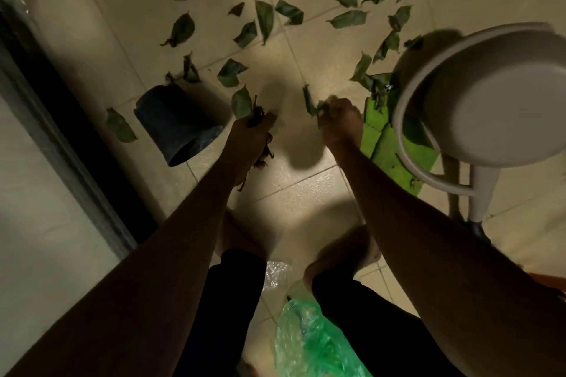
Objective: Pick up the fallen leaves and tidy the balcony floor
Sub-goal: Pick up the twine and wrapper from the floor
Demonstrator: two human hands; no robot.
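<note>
Early stage: left hand (249, 138) grips a bunch of leaves (260, 159), right hand (338, 124) pinches a leaf (309, 101). Many scattered leaves (265, 20) remain on floor (306, 193) (green bag (306, 343) behind feet).

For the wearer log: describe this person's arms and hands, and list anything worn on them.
Both arms are bare along all that shows, with no sleeve on the left arm or the right arm. The left hand and right hand wear no gloves. No watch or band shows at either wrist. The light is too dim to rule out rings.
</note>
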